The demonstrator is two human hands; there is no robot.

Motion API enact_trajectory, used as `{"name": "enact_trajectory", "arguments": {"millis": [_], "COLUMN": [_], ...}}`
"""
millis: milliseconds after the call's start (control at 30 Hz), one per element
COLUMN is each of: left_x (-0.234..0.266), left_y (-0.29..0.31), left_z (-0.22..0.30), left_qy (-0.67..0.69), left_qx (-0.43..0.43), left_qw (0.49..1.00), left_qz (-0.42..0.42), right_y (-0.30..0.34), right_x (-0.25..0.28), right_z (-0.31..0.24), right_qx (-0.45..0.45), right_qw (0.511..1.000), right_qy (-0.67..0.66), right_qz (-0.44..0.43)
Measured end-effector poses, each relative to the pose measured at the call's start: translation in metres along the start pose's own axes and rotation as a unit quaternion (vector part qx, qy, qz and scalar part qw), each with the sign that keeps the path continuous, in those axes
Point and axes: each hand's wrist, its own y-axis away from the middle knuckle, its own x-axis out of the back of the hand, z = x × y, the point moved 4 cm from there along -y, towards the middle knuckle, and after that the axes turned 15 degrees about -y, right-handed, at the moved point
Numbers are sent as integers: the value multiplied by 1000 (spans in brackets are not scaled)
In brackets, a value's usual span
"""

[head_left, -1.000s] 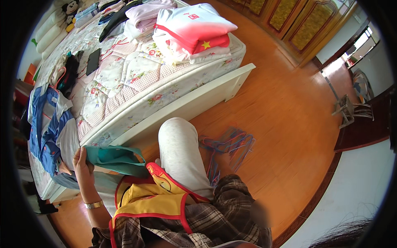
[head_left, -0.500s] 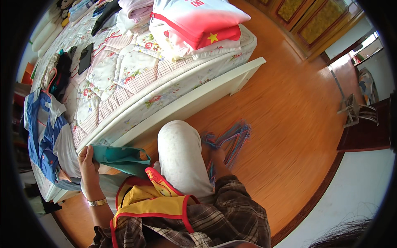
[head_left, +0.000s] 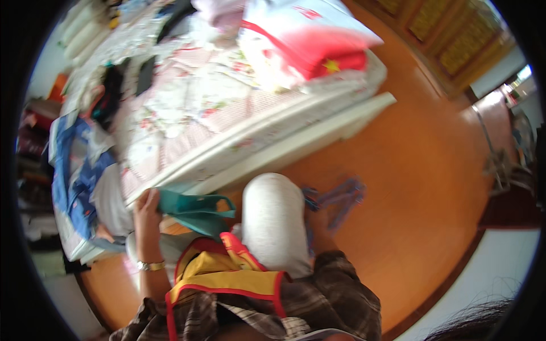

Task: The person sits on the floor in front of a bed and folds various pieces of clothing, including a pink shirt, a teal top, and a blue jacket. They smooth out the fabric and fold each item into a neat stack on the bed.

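Note:
My left hand, with a gold watch on its wrist, grips the edge of a teal cloth piece that looks like a bag with a looped handle. This cloth hangs beside the bed corner, above my lap. Down by the floor, right of my knee, my right hand is closed on a bundle of thin blue and red clothes hangers. Motion blur smears its fingers and the hangers. Across my lap lies a yellow apron with red trim.
The bed has a floral quilted mattress and a white frame rail. On it lie folded clothes, a dark phone and a blue and white garment. Wooden floor stretches right toward a metal stand.
The whole view has shifted, so the bed and my lap appear farther right, and the picture is blurrier. My hands keep hold of the teal cloth and the hangers.

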Motion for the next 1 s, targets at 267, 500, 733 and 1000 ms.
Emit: {"name": "enact_trajectory", "arguments": {"millis": [267,500,733,1000], "left_x": [41,87,116,163], "left_y": [14,56,94,88], "left_z": [45,87,137,122], "left_qy": [75,224,253,220], "left_qx": [-76,-188,-282,-290], "left_qw": [993,955,917,930], "left_qz": [-52,-40,-125,-53], "right_y": [-18,107,236,305], "right_x": [46,128,35,-18], "right_z": [-87,-299,-345,-361], "right_qx": [253,284,206,80], "right_qw": [964,842,733,607], "right_qy": [-56,-427,-123,-348], "right_qz": [56,-166,-637,-710]}}
